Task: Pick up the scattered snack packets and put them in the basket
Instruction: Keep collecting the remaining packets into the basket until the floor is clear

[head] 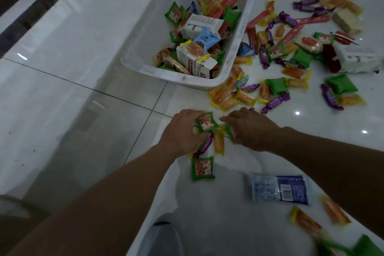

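Left hand (181, 131) pinches one green packet (207, 122), right hand (251, 129) grips another green packet (231, 132); release both well inside the basket (187, 78)

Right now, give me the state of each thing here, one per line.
basket, upright, partly filled with snacks.
left hand, pinching a green packet.
right hand, gripping a second green packet.
blue packet, flat on the floor, outside the basket.
loose packets, scattered on the floor beside the basket.

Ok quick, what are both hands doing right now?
Left hand: holding a green snack packet.
Right hand: holding a second green packet, mostly hidden.
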A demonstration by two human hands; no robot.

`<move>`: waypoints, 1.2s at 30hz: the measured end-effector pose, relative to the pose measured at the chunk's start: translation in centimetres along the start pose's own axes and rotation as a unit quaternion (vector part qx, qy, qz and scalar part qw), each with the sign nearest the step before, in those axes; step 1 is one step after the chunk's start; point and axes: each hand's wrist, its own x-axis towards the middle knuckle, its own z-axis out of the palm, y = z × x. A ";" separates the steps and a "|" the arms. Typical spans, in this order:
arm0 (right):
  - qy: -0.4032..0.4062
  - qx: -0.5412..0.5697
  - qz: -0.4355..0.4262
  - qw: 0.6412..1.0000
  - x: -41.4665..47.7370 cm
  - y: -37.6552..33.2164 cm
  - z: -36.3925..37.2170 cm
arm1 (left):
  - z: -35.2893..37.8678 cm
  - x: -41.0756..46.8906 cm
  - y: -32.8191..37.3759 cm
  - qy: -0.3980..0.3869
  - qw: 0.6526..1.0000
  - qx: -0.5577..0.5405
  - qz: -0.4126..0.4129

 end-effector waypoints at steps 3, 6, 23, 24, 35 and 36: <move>0.004 0.005 0.016 1.000 0.1 0.1 0.2 | 0.9 0.5 -0.2 -0.017 1.000 0.006 -0.006; -0.004 0.011 0.026 1.000 0.2 0.1 0.3 | 1.4 0.8 -0.1 -0.042 0.999 0.024 -0.013; 0.051 0.115 0.067 0.990 -0.9 1.4 0.6 | 2.8 3.1 2.5 0.014 0.998 0.042 -0.036; 0.044 0.122 0.071 0.989 -1.0 1.5 0.6 | 2.7 3.0 2.6 0.017 0.998 0.038 -0.037; 0.130 0.228 0.110 0.959 -4.3 1.6 -1.1 | 0.1 0.7 5.5 0.071 0.996 -0.051 -0.015; 0.145 0.247 0.115 0.951 -4.6 1.5 -1.8 | -0.2 0.5 5.9 0.074 0.995 -0.066 -0.011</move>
